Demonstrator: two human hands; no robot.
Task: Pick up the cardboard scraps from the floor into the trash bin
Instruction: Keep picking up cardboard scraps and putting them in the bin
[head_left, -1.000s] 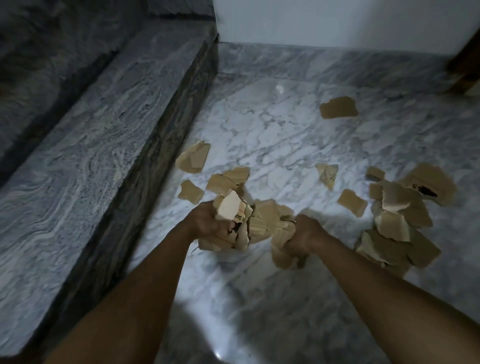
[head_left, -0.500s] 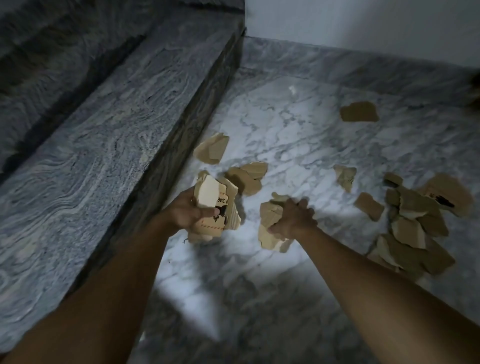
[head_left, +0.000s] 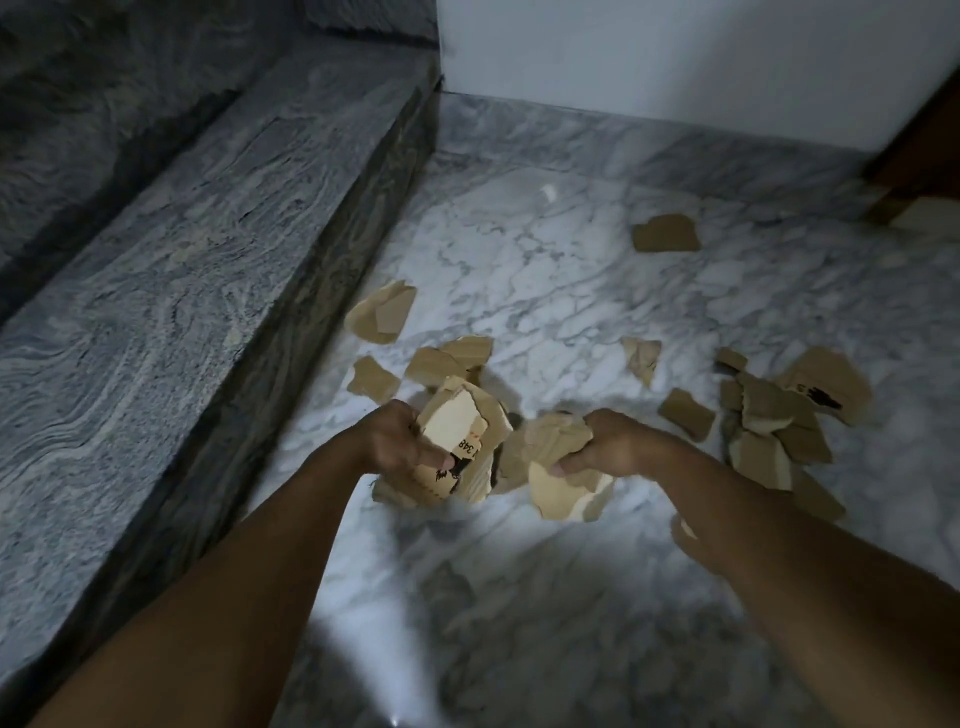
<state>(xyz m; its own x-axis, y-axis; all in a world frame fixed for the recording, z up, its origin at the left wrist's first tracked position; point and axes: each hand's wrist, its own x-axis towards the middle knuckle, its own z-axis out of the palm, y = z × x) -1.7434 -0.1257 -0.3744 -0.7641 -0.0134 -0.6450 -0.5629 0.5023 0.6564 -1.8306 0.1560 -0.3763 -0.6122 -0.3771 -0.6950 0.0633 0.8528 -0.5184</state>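
My left hand (head_left: 397, 441) grips a bundle of torn cardboard scraps (head_left: 457, 431), one with black print on it, just above the marble floor. My right hand (head_left: 608, 441) grips a second handful of brown scraps (head_left: 558, 483) beside it. More scraps lie loose on the floor: a pile to the right (head_left: 774, 421), a few pieces by the step (head_left: 382, 317), and a single piece farther back (head_left: 665, 234). No trash bin is in view.
A grey granite step (head_left: 208, 291) runs along the left with a dark riser. A white wall (head_left: 675, 62) closes the back. A dark wooden edge (head_left: 924, 140) stands at the far right. White marble floor (head_left: 545, 291) stretches between.
Both hands have lifted their handfuls of scraps off the floor and now hold them a little apart. The view has shifted slightly.
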